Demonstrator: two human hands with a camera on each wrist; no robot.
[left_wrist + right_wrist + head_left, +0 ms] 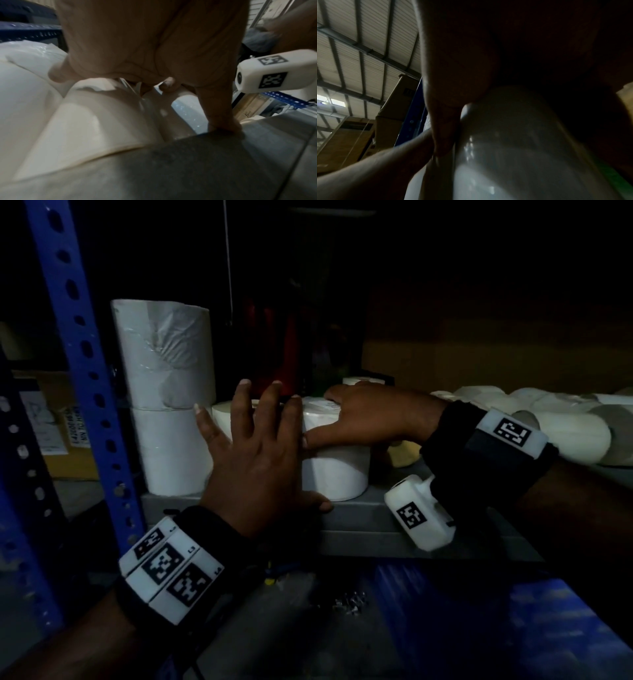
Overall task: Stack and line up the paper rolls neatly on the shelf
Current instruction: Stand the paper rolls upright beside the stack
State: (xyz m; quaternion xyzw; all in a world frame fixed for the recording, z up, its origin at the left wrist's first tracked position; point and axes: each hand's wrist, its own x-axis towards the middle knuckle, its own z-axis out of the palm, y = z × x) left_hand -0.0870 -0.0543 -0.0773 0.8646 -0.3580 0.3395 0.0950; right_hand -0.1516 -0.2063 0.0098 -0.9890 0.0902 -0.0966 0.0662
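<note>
Two white paper rolls stand stacked, the upper roll (164, 354) on the lower roll (174, 453), beside the blue upright (78, 337) on the grey shelf (359, 529). My right hand (363, 419) grips an upright roll (335, 474) from above, thumb against its side; the same roll (513, 155) fills the right wrist view. My left hand (260, 433) is spread with straight fingers in front of a middle roll (222, 419), mostly hiding it. Its thumb (221, 119) touches the shelf board (205, 169) beside the wrapped rolls (85, 128).
Several more white rolls (548, 426) lie on their sides in a loose pile at the right of the shelf. A cardboard box (479, 344) stands at the back right, and dark red items (274, 354) behind the rolls. Labelled boxes (54, 426) sit beyond the upright.
</note>
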